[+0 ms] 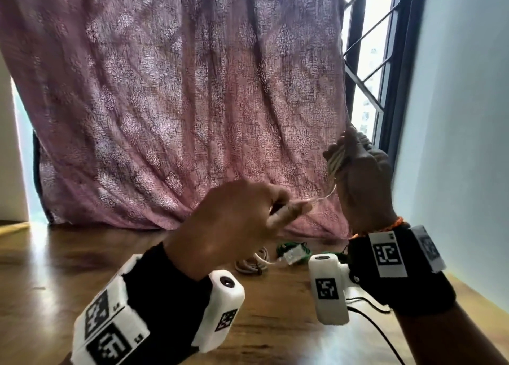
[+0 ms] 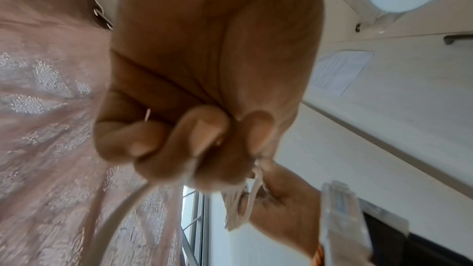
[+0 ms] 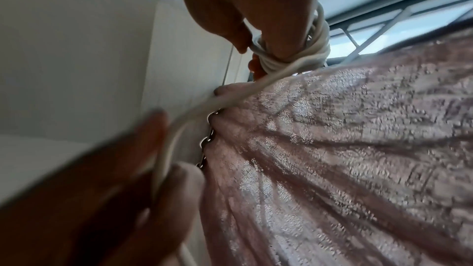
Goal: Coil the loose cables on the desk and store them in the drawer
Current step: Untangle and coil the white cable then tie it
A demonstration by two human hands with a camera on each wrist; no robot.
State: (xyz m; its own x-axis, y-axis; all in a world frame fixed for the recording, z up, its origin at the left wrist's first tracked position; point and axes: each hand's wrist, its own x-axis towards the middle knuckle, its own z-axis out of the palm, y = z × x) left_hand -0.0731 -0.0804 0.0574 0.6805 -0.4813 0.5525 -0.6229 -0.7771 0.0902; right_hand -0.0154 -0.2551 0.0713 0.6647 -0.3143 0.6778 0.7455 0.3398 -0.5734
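Observation:
A white cable (image 1: 323, 196) runs between my two hands, held up above the wooden desk (image 1: 82, 268). My right hand (image 1: 344, 155) is raised at the right, with several turns of the cable wound round its fingers as a coil (image 3: 302, 48); the thumb presses on the turns. My left hand (image 1: 289, 210), lower and to the left, pinches the cable's free stretch (image 3: 166, 149) between thumb and curled fingers (image 2: 204, 128). From the left wrist the coil (image 2: 240, 205) shows on the right hand beyond my fingers.
On the desk below the hands lie a coiled white cable (image 1: 256, 263) and a green cable bundle with a white connector (image 1: 294, 253). A pink curtain (image 1: 179, 103) hangs behind, a barred window (image 1: 369, 62) and a wall (image 1: 454, 117) stand at the right. No drawer is in view.

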